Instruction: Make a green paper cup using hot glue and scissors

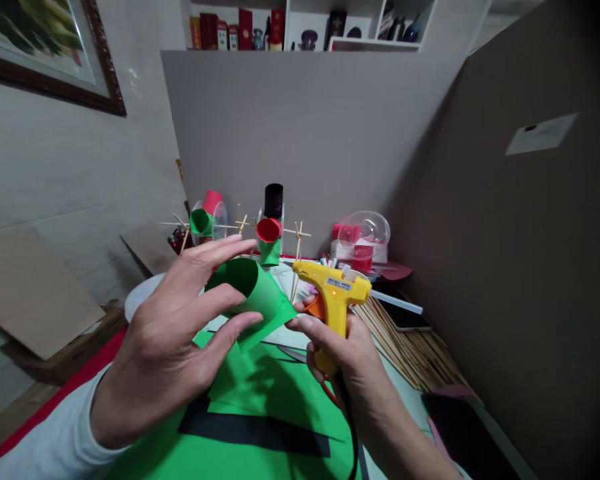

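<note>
My left hand (180,327) is closed around a sheet of green paper (267,300) rolled into a tube, its thumb and fingers on the curved part. The loose edge of the roll sticks out to the right, with a shiny streak near it. In my right hand (350,353) is a yellow hot glue gun (333,287), its small light glowing and a clear glue stick (397,302) poking out of the back. The right thumb and fingertips also touch the corner of the green paper. Below lie green sheets (260,390) and a black paper strip (260,433).
Behind stand paper-tube pieces with thin sticks, one with a black tube (274,200), another with a pink tube (213,201). Wooden sticks (410,350) lie at the right, beside a dark flat device (470,433). Clear plastic lids (365,230) are stacked at the back. Grey panels enclose the table.
</note>
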### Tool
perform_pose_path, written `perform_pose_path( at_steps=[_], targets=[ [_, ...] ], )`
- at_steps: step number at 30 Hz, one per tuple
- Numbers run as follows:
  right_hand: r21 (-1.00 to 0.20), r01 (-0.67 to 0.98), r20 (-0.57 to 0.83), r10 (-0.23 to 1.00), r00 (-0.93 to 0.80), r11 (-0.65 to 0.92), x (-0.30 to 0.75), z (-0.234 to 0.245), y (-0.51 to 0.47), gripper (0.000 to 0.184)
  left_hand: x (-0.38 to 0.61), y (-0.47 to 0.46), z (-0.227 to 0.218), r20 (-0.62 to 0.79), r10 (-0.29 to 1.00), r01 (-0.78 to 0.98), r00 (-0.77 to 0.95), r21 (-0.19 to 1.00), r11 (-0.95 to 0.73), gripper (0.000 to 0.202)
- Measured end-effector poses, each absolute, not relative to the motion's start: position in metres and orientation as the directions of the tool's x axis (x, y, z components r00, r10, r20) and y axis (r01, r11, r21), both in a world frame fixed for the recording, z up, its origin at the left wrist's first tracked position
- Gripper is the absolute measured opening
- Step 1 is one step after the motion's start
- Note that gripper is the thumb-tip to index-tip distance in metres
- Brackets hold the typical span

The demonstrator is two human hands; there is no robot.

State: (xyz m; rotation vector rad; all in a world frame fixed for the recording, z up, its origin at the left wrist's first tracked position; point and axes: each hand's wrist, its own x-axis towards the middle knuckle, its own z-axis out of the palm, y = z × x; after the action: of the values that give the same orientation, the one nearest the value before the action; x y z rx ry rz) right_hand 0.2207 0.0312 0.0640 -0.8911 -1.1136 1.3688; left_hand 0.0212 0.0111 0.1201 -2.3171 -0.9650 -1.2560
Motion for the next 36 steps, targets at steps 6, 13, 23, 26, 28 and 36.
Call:
perform_pose_path(
  at_steps=[6, 13, 23, 26, 28, 36],
  targets=[
    [-0.948, -0.318, 0.031, 0.989, -0.142, -0.016, 0.219, 0.053, 0.031, 0.024, 0.026, 0.020, 0.113, 0.784, 0.462, 0.685, 0.415, 0.065, -0.725, 0.010],
    [-0.948, -0.316, 0.012, 0.990, -0.137, -0.032, 0.217, 0.039, 0.035, 0.025, 0.032, 0.021, 0.104, 0.759, 0.464, 0.632, 0.457, 0.090, -0.769, 0.013],
    [-0.889, -0.436, -0.077, 0.986, -0.150, -0.135, 0.214, 0.032, 0.041, 0.023, 0.002, 0.036, 0.098, 0.606, 0.715, 0.324, 0.349, 0.638, -0.699, 0.032],
    [-0.871, -0.463, -0.103, 0.982, -0.157, -0.166, 0.214, 0.033, 0.040, 0.024, -0.016, 0.043, 0.080, 0.536, 0.785, 0.069, 0.309, 0.811, -0.581, 0.055],
    [-0.858, -0.479, -0.121, 0.979, -0.161, -0.185, 0.214, 0.033, 0.039, 0.023, -0.025, 0.045, 0.061, 0.434, 0.839, 0.001, 0.329, 0.888, -0.460, 0.077],
    [-0.819, -0.522, -0.157, 0.968, -0.196, -0.239, 0.209, 0.029, 0.039, 0.022, -0.018, 0.032, 0.021, 0.241, 0.917, 0.007, 0.317, 0.966, -0.257, 0.097]
  ],
)
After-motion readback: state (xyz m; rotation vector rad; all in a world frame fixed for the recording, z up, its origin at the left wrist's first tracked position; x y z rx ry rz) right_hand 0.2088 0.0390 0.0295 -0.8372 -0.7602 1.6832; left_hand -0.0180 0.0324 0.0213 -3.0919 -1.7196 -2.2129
